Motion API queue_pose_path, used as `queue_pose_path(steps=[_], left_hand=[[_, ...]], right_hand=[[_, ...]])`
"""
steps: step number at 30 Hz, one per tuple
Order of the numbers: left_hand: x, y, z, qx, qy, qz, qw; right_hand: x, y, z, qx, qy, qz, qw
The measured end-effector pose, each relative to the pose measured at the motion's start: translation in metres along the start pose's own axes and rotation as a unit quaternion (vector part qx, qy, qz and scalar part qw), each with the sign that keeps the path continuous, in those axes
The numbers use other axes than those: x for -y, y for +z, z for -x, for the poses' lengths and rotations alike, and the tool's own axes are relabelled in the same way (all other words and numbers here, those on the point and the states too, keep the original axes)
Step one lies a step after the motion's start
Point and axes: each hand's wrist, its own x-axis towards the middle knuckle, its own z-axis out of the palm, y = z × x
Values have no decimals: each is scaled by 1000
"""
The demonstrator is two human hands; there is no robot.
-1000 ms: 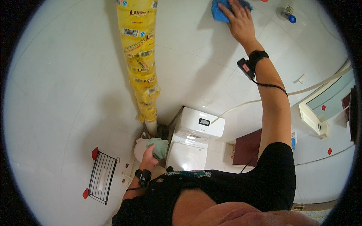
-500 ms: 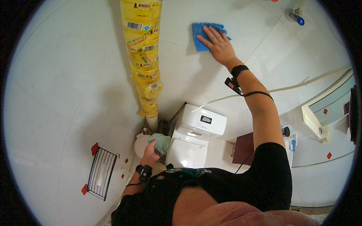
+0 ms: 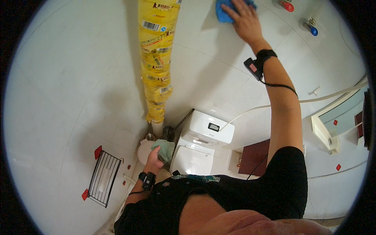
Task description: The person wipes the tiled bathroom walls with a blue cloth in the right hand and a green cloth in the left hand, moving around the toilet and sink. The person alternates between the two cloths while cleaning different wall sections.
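Note:
At the top of the view my right hand (image 3: 247, 24) lies flat, fingers spread, over a blue cloth (image 3: 225, 12) against the white tiled wall. The cloth's upper part is cut off by the picture's edge. Lower left, my left hand (image 3: 154, 158) is closed around a bunched pale green cloth (image 3: 166, 150), held in the air beside the white toilet (image 3: 192, 159). A black band with a small device sits on each wrist.
A pipe wrapped in yellow printed plastic (image 3: 156, 58) runs down the wall. Red (image 3: 288, 6) and blue (image 3: 312, 30) valve handles are at upper right. A black wire rack (image 3: 103, 178) hangs at left; a mirror cabinet (image 3: 325, 133) is at right. A white hose (image 3: 250, 109) passes behind my right arm.
My right hand has slid the blue cloth up the wall and slightly right. My left hand keeps its hold on the green cloth, and the view has shifted a little.

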Motion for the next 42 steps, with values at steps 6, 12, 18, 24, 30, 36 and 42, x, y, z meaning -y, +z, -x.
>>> queue_pose_path(steps=[6,12,18,24,30,36,42], left_hand=[[0,-16,-15,-4,-14,52,999],[-2,-25,-22,-42,-17,46,998],[-7,-16,-21,15,-22,58,998],[-6,-12,-21,17,-9,48,999],[-5,-19,-12,-15,-20,62,998],[-5,-20,-6,-57,-10,70,996],[-9,-8,-4,-2,-33,84,996]], right_hand=[[29,-6,-21,-142,105,-101,979],[66,33,12,-55,33,-76,995],[98,48,51,106,-121,-89,983],[41,31,-6,-15,-106,-55,993],[34,2,-63,-152,31,-103,982],[85,20,-54,-114,38,-119,986],[135,63,-15,-33,-11,-120,992]])
